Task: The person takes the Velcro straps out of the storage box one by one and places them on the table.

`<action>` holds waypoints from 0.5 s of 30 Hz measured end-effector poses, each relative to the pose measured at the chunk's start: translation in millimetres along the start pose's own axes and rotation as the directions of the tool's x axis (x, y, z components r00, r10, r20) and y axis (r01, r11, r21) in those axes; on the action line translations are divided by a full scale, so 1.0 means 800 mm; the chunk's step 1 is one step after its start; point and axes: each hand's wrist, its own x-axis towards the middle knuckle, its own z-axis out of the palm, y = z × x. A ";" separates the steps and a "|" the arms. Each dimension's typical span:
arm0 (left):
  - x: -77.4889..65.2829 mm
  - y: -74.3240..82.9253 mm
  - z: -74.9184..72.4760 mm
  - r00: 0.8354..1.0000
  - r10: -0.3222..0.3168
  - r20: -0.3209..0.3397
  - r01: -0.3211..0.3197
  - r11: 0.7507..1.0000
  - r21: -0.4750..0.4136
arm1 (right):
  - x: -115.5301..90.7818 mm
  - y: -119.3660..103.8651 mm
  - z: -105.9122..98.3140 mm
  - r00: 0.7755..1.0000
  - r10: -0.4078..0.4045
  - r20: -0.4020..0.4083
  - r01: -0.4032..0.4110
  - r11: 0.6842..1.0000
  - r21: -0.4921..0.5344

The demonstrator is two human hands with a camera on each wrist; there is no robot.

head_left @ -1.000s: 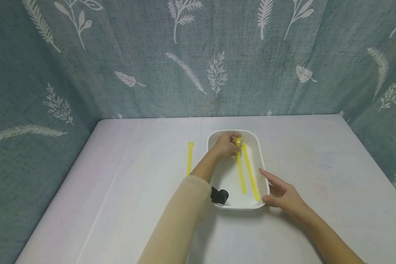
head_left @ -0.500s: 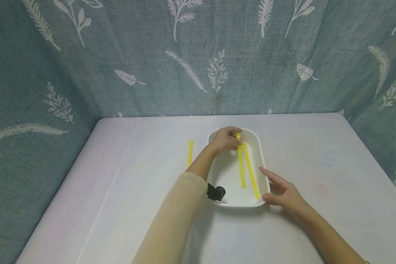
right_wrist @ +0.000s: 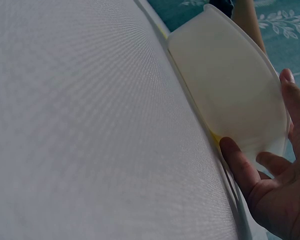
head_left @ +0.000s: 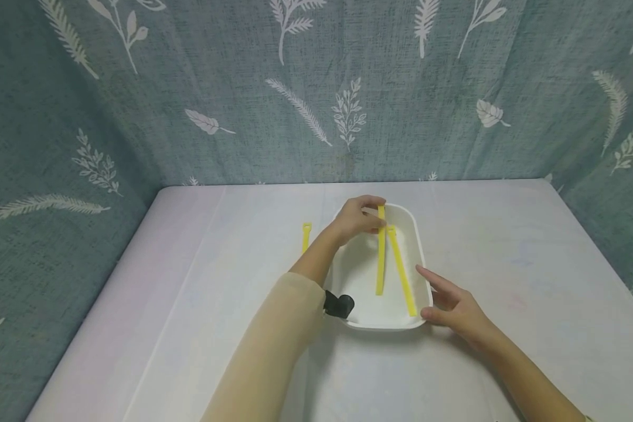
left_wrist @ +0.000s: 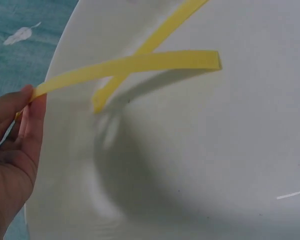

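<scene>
At the back and along both sides, a teal curtain (head_left: 216, 152) with white printed leaves and twigs. In front of it, a broad white worktop (head_left: 111, 328), faintly tinted with pink and violet. Across the worktop from below, a beige sleeve (head_left: 266, 351), slanting up toward the middle. Right of the middle, a white tray (head_left: 356, 296) with rounded corners, resting on the worktop.

Both hands well apart from each other. At the near right corner of the tray, the right hand (head_left: 451, 308), with fingers spread and fingertips at the outer wall and the rim. Over the far left part of the tray, the left hand (head_left: 356, 220), with thumb and fingers clamped on the far end of the held yellow strip (head_left: 381, 258).

Inside the tray, a second yellow strip (head_left: 403, 272), lying aslant, near end close to the near right corner. Left of it, the held strip, far end raised, the rest reaching down into the tray. Lower end touching the tray floor or only just above it: not possible to tell. Outside, left of the tray, a third yellow strip (head_left: 306, 234), with an opening in its head, lower part hidden by the bare left forearm (head_left: 315, 258). At the cuff, a small black piece (head_left: 339, 306).
</scene>
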 end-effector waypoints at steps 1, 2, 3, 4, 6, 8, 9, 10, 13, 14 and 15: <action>0.000 0.001 -0.001 1.000 0.001 0.001 -0.001 1.000 -0.001 | 0.000 0.000 0.000 1.000 0.002 -0.002 -0.002 1.000 -0.001; 0.000 0.002 -0.002 1.000 0.005 -0.001 -0.005 1.000 -0.004 | 0.000 0.000 0.000 1.000 0.005 -0.004 -0.005 1.000 -0.005; 0.000 0.003 -0.002 1.000 0.009 -0.003 -0.009 1.000 -0.006 | 0.000 0.000 0.000 1.000 0.006 -0.006 -0.006 1.000 -0.007; 0.000 0.004 -0.003 1.000 0.017 -0.006 -0.017 1.000 -0.008 | 0.000 0.000 0.000 1.000 0.007 -0.007 -0.007 1.000 -0.007; -0.001 0.007 -0.004 0.999 0.032 -0.009 -0.032 0.999 -0.020 | -0.001 0.000 0.000 1.000 0.006 -0.010 -0.006 1.000 -0.010; -0.002 0.010 -0.005 0.999 0.046 -0.009 -0.047 0.998 -0.036 | -0.001 0.000 -0.001 1.000 0.008 -0.012 -0.008 1.000 -0.015; -0.003 0.011 -0.005 0.999 0.051 -0.005 -0.052 0.998 -0.044 | -0.001 0.001 -0.001 1.000 0.006 -0.011 -0.007 1.000 -0.014; -0.003 0.012 -0.006 0.999 0.054 -0.002 -0.054 0.997 -0.050 | 0.000 0.001 -0.001 1.000 0.005 -0.011 -0.005 1.000 -0.014; -0.004 0.014 -0.007 0.998 0.060 0.010 -0.059 0.996 -0.063 | 0.000 0.002 -0.001 1.000 -0.002 -0.009 0.002 1.000 -0.017; -0.005 0.015 -0.008 0.998 0.063 0.013 -0.062 0.996 -0.064 | 0.000 0.002 -0.002 1.000 -0.007 -0.007 0.007 1.000 -0.014; -0.005 0.016 -0.009 0.998 0.067 0.017 -0.066 0.996 -0.066 | 0.000 0.003 -0.002 1.000 -0.012 -0.005 0.012 1.000 -0.008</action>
